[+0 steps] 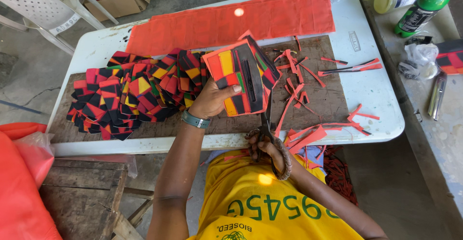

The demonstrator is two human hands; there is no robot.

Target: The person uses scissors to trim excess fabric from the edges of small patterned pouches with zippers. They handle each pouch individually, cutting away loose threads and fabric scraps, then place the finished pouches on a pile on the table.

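Trimming goes cleaner if your left hand [210, 100], whose fingers pinch the patchwork pieces [238, 78] at centre frame with the thumb pressed on top, keeps the stack fanned and taut. Your right hand [267, 148], just below, has its fingers curled through the scissors [265, 124], blades pointing up under the stack's lower edge. Red offcuts [308, 136] crowd the board at lower right; the finished pile [130, 95] sits to the left, red cloth [231, 23] above.

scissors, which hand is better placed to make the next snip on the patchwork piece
Right. The right hand already has its fingers through the scissors, blades just under the patchwork piece. The left hand is busy holding that piece up.
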